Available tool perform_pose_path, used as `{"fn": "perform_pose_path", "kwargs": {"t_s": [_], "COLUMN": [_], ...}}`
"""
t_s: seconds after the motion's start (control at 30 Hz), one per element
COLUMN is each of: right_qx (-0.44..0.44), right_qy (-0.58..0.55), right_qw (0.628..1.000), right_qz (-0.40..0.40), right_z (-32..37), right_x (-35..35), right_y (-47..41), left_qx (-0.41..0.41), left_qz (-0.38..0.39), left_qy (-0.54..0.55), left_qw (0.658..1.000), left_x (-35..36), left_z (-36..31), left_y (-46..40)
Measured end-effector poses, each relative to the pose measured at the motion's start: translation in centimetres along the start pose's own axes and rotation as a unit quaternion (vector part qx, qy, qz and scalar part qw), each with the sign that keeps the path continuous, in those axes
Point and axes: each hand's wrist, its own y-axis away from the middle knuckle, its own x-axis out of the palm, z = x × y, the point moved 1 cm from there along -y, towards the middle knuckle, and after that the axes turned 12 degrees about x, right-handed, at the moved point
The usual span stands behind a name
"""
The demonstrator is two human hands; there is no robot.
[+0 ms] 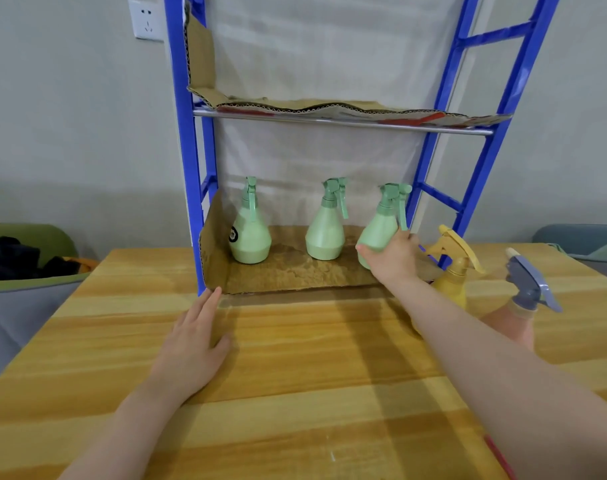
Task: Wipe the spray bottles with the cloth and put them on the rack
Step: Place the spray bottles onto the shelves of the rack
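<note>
Three green spray bottles are at the blue rack's [187, 161] cardboard-lined bottom shelf [295, 271]. The left bottle [250, 233] and the middle bottle [324, 233] stand upright. The right green bottle [381, 226] is tilted at the shelf's right end, and my right hand [394, 259] grips its lower body. My left hand [194, 341] lies flat on the wooden table [295, 393], fingers straight, by the shelf's front left corner. A yellow spray bottle [456, 271] and a pink bottle with a blue-grey sprayer [527, 292] stand on the table at the right. No cloth is in view.
The rack's upper shelf [330, 112] carries a sheet of cardboard and nothing else. A wall socket [146, 20] is at the upper left. A green and grey cushion with dark cloth [25, 258] lies left of the table; grey upholstery [582, 240] shows at the far right.
</note>
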Motion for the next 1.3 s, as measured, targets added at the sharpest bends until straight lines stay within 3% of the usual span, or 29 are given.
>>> {"fn": "perform_pose_path", "kwargs": {"t_s": [0.13,0.3,1.03,1.3], "right_qx": [0.029,0.062,0.031,0.104], "right_qy": [0.006,0.028,0.047,0.06], "right_qw": [0.999,0.997,0.998,0.993], "right_qz": [-0.038,-0.027,-0.032,0.021], "right_z": [-0.6,-0.3,-0.6,0.0], "right_x": [1.5,2.0,3.4,2.3], "right_y": [-1.7,-4.3,-6.8,-5.1], "left_qx": [-0.001,0.0,-0.006,-0.002], "left_qz": [-0.003,-0.011,-0.013,-0.009], "left_qy": [-0.001,-0.009,-0.004,0.006], "left_qw": [1.0,1.0,1.0,1.0], "left_x": [0.1,0.2,0.2,0.0], "left_z": [0.1,0.0,0.3,0.1], "left_y": [-0.1,-0.3,-0.4,-0.4]}}
